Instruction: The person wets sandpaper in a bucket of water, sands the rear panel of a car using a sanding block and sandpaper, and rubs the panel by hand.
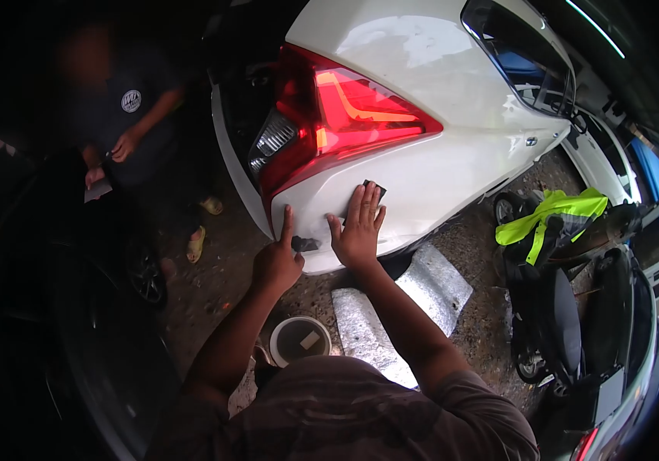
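Below the red tail light (356, 107) of a white car (421, 173), both hands are at the rear corner panel. The right hand (358, 233) lies flat with its fingers extended and its thumb apart, over a black pad (376, 189) that shows past the fingertips against the paint. The left hand (277, 265) points its index finger up along the panel edge, the other fingers curled; whether it holds anything, I cannot tell. Just beside it is a dark patch (305, 244), too unclear to name.

Beneath the car corner, a silvery sheet (431, 288) lies on the ground (202, 296), near a round bucket (274, 343) with a pale block (310, 339) inside. To the right, a yellow-green garment (552, 215) drapes a motorbike (564, 319). Across on the left stands another person (133, 127) in dark clothing.
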A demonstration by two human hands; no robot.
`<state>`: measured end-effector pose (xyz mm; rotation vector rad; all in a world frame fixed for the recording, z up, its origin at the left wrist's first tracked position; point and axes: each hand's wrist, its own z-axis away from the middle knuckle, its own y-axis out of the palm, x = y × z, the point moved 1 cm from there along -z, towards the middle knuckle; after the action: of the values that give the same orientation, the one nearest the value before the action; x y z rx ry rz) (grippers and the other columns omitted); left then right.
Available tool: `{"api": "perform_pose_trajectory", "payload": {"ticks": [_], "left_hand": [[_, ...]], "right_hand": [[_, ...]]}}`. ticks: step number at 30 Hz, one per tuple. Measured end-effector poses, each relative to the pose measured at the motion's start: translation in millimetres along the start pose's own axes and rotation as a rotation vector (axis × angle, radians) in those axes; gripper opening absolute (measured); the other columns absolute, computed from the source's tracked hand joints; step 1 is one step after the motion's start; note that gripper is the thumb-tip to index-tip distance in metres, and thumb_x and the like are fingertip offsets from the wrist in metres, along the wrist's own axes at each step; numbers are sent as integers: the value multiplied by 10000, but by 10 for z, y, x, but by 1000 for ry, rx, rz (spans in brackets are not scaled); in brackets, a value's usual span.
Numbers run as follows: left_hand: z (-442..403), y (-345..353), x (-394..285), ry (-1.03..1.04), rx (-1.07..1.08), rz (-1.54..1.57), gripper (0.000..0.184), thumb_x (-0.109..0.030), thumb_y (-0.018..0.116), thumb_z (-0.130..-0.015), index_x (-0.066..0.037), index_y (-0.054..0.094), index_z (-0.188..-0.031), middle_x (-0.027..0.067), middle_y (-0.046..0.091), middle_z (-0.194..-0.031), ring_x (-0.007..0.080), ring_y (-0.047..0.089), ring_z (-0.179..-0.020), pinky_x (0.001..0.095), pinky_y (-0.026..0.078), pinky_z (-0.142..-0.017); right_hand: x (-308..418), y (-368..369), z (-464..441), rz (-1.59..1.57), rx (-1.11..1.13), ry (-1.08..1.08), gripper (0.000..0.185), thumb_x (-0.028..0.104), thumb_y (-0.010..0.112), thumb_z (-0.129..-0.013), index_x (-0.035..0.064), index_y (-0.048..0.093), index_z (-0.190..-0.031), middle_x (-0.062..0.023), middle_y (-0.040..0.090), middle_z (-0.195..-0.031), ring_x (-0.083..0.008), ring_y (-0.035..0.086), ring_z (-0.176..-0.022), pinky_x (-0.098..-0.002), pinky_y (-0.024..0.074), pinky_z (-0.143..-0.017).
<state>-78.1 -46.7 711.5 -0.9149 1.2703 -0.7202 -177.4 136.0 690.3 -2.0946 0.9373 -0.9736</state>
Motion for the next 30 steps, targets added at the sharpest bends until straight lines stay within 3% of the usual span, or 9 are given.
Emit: {"api": "perform_pose_trajectory", "payload": {"ticks": [2, 6, 12, 15, 20, 24, 26, 28, 30], "left_hand": [[-4, 16, -4, -5, 9, -3, 1267, -200, 789, -910, -282, -164, -1740, 271, 769, -983, 477, 757, -873, 550, 603, -790], [-16, 20, 19, 1, 9, 21, 1266, -188, 790, -911, -287, -160, -1741, 280, 767, -1000, 480, 757, -882, 549, 600, -788], [-14, -56, 7, -14, 45, -20, 1252, -176, 789, -906, -266, -134, -1748, 289, 764, -1020, 487, 755, -891, 553, 602, -793], [-38, 5, 47, 36, -7, -20, 1203, -165, 760, -916, -254, -99, -1755, 251, 770, -934, 445, 765, -842, 533, 607, -793], [1, -52, 22, 36, -5, -20, 1212, -164, 766, -908, -237, -97, -1756, 251, 768, -912, 445, 765, -831, 532, 605, -782], [-13, -13, -8, 32, -8, 6, 1215, -160, 766, -904, -223, -97, -1756, 248, 765, -887, 445, 764, -822, 527, 606, -778], [-7, -19, -1, 24, 10, -3, 1215, -160, 767, -905, -222, -99, -1756, 245, 767, -895, 445, 765, -825, 527, 606, -778], [-15, -63, -1, 13, 17, -13, 1215, -159, 767, -907, -221, -100, -1756, 242, 769, -902, 445, 765, -827, 528, 606, -779], [-16, -58, -24, -15, 54, -17, 1210, -153, 766, -909, -218, -95, -1757, 255, 770, -938, 453, 764, -848, 533, 605, -785]], "right_hand": [[129, 43, 48, 27, -1, -90, 950, 497, 577, -1073, -77, 162, -1706, -345, 126, -1780, -492, 74, -1677, -725, 108, -1282], [328, -2, 73, 34, 155, -418, 938, 555, 561, -1056, -41, 241, -1707, -280, 163, -1800, -444, 113, -1686, -716, 99, -1290], [-85, -15, -437, -8, -180, -95, 924, 547, 545, -1083, -77, 238, -1691, -309, 196, -1780, -471, 127, -1675, -716, 84, -1288], [116, -16, -167, 52, 127, -495, 965, 586, 541, -1067, -65, 218, -1701, -309, 170, -1787, -450, 106, -1685, -717, 46, -1293], [-321, 93, -451, -7, -137, -43, 957, 565, 542, -1073, -66, 200, -1707, -323, 146, -1787, -473, 77, -1683, -732, 20, -1277], [67, 77, -134, 35, 99, -439, 962, 621, 531, -1053, -27, 258, -1708, -271, 188, -1797, -447, 108, -1685, -730, 11, -1289], [-136, 14, -255, 136, 67, -407, 945, 617, 542, -1051, -14, 284, -1705, -250, 207, -1799, -427, 128, -1687, -731, 18, -1288], [-325, -15, -419, 59, -109, -119, 955, 590, 551, -1061, -45, 241, -1704, -280, 201, -1790, -440, 126, -1684, -726, 20, -1286], [-203, 89, -378, -63, -226, -110, 975, 590, 555, -1058, -58, 220, -1704, -292, 198, -1787, -452, 119, -1683, -726, 23, -1285]]}}
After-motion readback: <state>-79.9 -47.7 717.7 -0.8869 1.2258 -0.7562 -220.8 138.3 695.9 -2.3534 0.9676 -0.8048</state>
